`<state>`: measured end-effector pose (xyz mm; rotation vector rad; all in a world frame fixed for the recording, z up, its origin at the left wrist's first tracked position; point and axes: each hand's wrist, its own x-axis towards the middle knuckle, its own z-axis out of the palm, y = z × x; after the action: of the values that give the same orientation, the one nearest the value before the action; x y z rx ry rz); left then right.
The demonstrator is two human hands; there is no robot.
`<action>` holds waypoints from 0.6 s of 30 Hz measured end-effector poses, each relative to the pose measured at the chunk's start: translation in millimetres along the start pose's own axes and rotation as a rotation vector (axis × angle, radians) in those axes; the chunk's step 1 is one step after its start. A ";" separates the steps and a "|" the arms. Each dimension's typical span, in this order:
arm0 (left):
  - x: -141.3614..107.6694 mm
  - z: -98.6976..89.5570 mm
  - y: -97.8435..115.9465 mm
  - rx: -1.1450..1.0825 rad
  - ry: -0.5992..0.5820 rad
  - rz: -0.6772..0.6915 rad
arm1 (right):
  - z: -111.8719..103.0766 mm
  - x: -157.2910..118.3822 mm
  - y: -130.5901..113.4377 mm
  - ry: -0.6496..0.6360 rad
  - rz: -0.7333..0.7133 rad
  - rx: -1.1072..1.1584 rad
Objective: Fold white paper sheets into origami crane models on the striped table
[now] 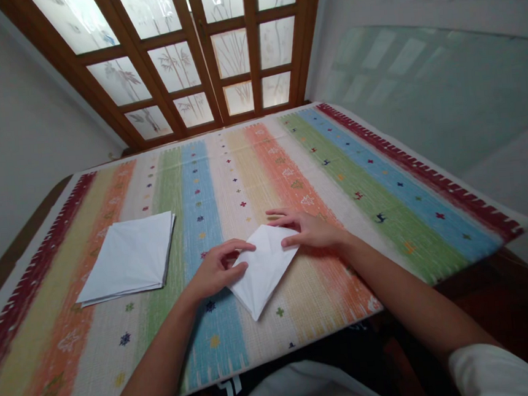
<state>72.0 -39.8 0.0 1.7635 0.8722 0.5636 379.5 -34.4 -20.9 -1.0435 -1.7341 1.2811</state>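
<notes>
The person wears a white shirt (304,393) with a short right sleeve (496,375), and under the near edge of the striped tablecloth (263,352) is seen dark clothing (228,395) with white marks. The left hand (215,270) and right hand (310,231) are bare.

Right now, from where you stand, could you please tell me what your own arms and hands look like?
My left hand and right hand are bare, with no gloves, rings or watch showing. My left forearm and right forearm are bare too, and a white short sleeve shows at the upper right arm.
</notes>
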 end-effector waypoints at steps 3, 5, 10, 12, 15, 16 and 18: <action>0.1 0.2 -0.9 -0.032 0.011 -0.018 | 0.2 -2.7 -3.8 -0.030 0.031 0.025; 0.6 2.0 -1.8 -0.089 0.007 -0.043 | 3.9 -3.7 -5.9 -0.012 0.058 0.096; 1.6 8.3 0.2 0.009 0.043 -0.055 | 11.8 -3.6 -9.4 0.070 0.051 0.161; 2.4 9.5 0.5 0.046 0.087 -0.053 | 10.6 -3.0 -8.3 0.038 0.043 0.104; 3.6 9.3 -1.1 0.023 0.168 -0.078 | 6.2 -2.0 -3.8 -0.056 0.038 0.051; 3.8 9.0 -1.7 0.001 0.185 -0.089 | 5.0 -1.8 -2.2 -0.076 0.037 0.037; 4.0 8.3 -2.3 -0.047 0.208 -0.104 | 3.7 -1.4 0.2 -0.077 0.038 -0.002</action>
<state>79.9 -41.1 -5.2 1.6269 1.0794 0.7018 376.7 -37.1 -22.1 -1.0451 -1.7807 1.3605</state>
